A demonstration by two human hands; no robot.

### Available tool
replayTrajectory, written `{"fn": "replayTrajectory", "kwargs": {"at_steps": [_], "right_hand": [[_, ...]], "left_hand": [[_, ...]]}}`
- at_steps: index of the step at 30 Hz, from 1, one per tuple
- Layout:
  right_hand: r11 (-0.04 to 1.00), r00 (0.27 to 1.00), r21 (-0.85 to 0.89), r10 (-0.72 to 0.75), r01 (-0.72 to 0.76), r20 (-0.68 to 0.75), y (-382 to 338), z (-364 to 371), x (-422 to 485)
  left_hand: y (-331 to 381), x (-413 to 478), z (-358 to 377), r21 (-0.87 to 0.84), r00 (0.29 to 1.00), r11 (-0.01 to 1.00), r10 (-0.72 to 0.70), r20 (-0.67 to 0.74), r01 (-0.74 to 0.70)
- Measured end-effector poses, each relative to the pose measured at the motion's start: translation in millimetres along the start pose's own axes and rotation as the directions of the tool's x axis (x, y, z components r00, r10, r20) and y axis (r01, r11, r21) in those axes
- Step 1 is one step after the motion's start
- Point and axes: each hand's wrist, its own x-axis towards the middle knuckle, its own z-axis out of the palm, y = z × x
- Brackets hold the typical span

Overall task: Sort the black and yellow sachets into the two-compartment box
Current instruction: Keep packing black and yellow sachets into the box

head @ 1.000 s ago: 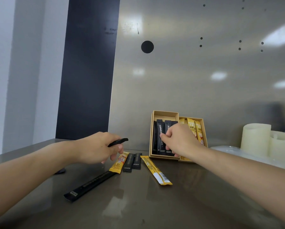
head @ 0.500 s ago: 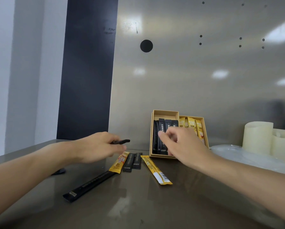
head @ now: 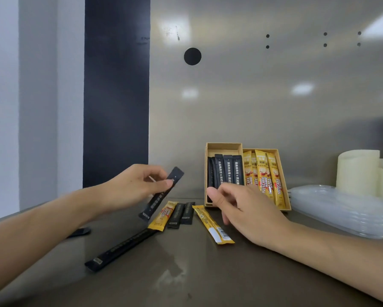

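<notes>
A cardboard two-compartment box [head: 223,146] leans against the back wall, with several black sachets [head: 227,170] in its left half and three yellow sachets [head: 262,173] in its right half. My left hand [head: 132,187] pinches a black sachet [head: 161,193] tilted above the table. My right hand [head: 243,207] hovers empty in front of the box, fingers loosely spread. On the table lie a yellow sachet [head: 162,216], two short black sachets [head: 181,214], another yellow sachet [head: 212,224] and a long black sachet [head: 121,249].
A clear plastic tray [head: 341,209] lies at the right, with cream cylinders [head: 359,171] behind it. A small dark object [head: 80,232] sits under my left forearm. The metal wall stands close behind the box.
My right hand has drawn back from the box's black compartment toward me, empty. My left hand has turned its black sachet so it hangs tilted downward.
</notes>
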Motion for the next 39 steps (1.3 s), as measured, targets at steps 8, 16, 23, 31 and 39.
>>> {"fn": "replayTrajectory", "kwargs": {"at_steps": [8, 16, 23, 31, 39], "right_hand": [[1.0, 0.998, -0.016, 0.007, -0.006, 0.062, -2, -3, 0], [1.0, 0.995, 0.011, -0.025, 0.024, 0.094, -1, 0, 0], [0.996, 0.995, 0.055, -0.071, 0.067, 0.069, 0, -2, -1], [0.965, 0.979, 0.164, -0.204, 0.206, -0.028, -5, -2, -1], [0.944, 0.987, 0.29, -0.149, 0.159, -0.058, -14, 5, 0]], "left_hand": [[5, -1, 1, -0.195, 0.998, 0.98, -0.035, -0.051, 0.024], [4, -3, 1, -0.137, 0.999, 0.99, -0.043, -0.03, 0.039], [6, -4, -1, -0.107, 0.999, 0.994, -0.042, -0.034, 0.038], [18, -8, 1, -0.182, 0.999, 0.983, 0.026, -0.035, -0.032], [33, -11, 13, -0.283, 0.994, 0.954, 0.109, 0.011, -0.102]]}}
